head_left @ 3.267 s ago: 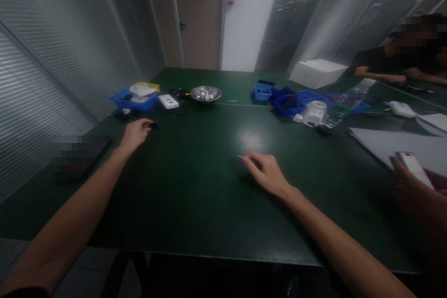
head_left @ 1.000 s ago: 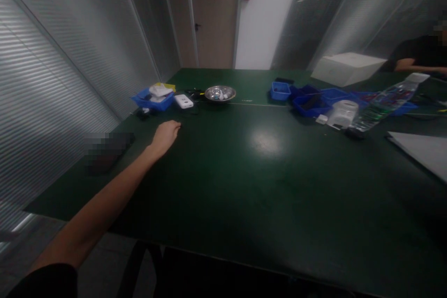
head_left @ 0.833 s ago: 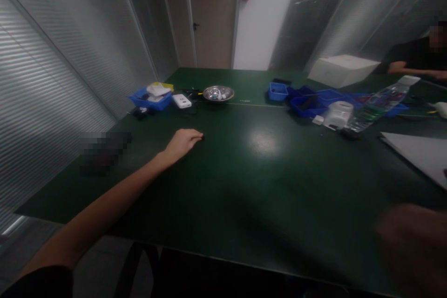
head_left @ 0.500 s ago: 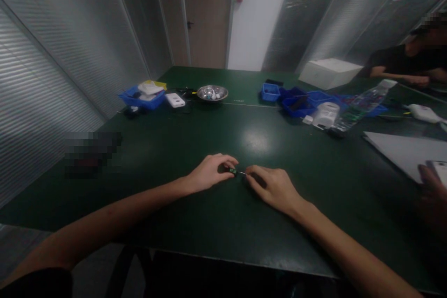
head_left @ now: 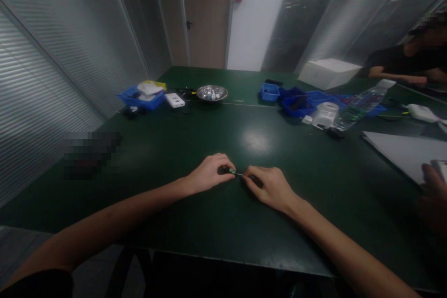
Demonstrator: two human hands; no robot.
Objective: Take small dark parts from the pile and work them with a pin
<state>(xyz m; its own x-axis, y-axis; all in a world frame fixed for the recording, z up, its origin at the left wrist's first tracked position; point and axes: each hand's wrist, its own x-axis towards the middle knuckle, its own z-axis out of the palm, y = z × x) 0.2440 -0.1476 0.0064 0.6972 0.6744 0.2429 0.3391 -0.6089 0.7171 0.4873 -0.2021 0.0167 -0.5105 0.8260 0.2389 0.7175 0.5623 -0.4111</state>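
My left hand (head_left: 212,173) is closed in a pinch just above the green table (head_left: 195,223). Between its thumb and fingertips sits a small green-and-black piece (head_left: 232,171), too small to identify. A thin metallic shaft (head_left: 239,175) bridges the gap from this piece to the fingertips of my right hand (head_left: 270,184). My right thumb and index finger pinch the shaft's right end. The fingers partly hide both items, and I cannot tell whether they are joined.
Beyond my hands stand a metal bowl (head_left: 212,87), a blue bin (head_left: 139,102) and more blue bins (head_left: 295,111). A plastic bottle (head_left: 363,107) leans at the right near a white box (head_left: 328,74). Another person's hand (head_left: 433,179) holds a white device at the right edge.
Both hands have shifted very slightly left, the right one a little more, so their fingertips are marginally closer. Both pinches hold as before.
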